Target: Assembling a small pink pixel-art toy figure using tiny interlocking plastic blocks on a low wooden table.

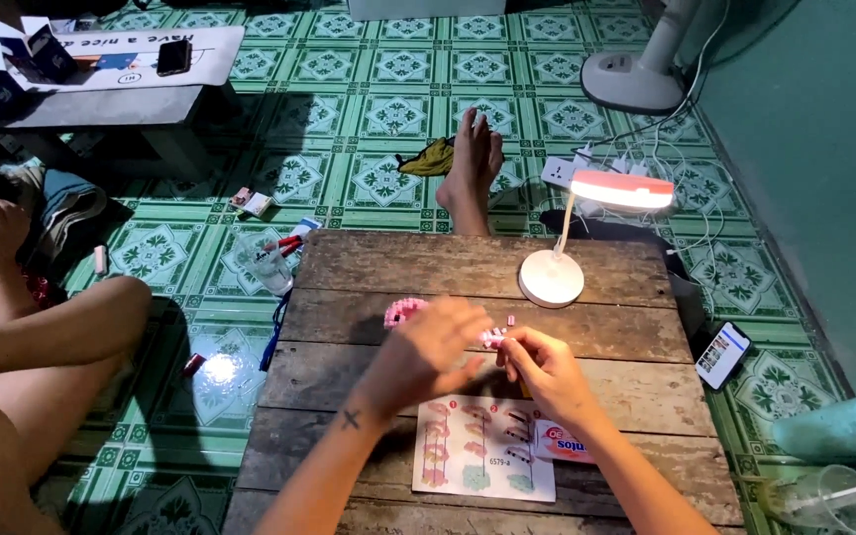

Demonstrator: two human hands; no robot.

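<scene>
My left hand [435, 349] and my right hand [539, 369] meet over the low wooden table [468, 267], pinching a small pink-and-white brick piece [492, 338] between the fingertips. A pink brick model [400, 311] lies just beyond my left hand, partly hidden by it. A tiny loose pink brick [510, 320] sits beside the hands. An illustrated instruction sheet [482, 461] lies flat on the table, right below my wrists.
A lit white desk lamp [553, 272] stands at the table's back right. A phone [722, 355] lies on the tiled floor to the right, near a teal bottle [839, 426] and a clear plastic cup [829, 500]. Another person's legs [52, 347] are at left, a bare foot [472, 168] beyond the table.
</scene>
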